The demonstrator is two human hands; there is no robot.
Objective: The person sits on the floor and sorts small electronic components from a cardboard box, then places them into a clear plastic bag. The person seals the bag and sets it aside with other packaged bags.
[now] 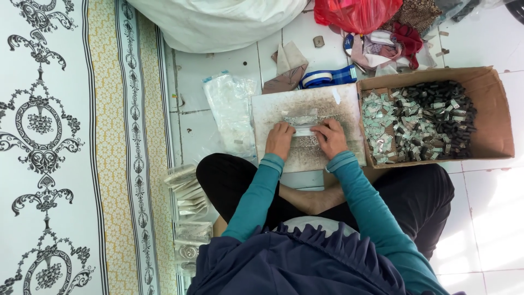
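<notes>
Both hands (305,138) pressing small packet (301,124) on board (327,104)

A white tiled floor (486,218) carries a worn flat board (305,109), an open cardboard box (494,117) just right of it, and clear plastic bags (232,106) to its left. Beyond lie a big white sack (218,22), a red bag (355,13) and, seemingly, cloth scraps (382,46). A patterned mat (82,147) covers the left.

Home used as a piecework spot, floor-level. White tiled floor (218,65), patterned mat (65,147) at the side, person sitting cross-legged. Worn work board (305,109) on the floor, cardboard box (494,109) full of small dark and silvery parts, stacked filled packets (188,188), white sack (218,22), red plastic bag (355,13), cloth scraps.
</notes>
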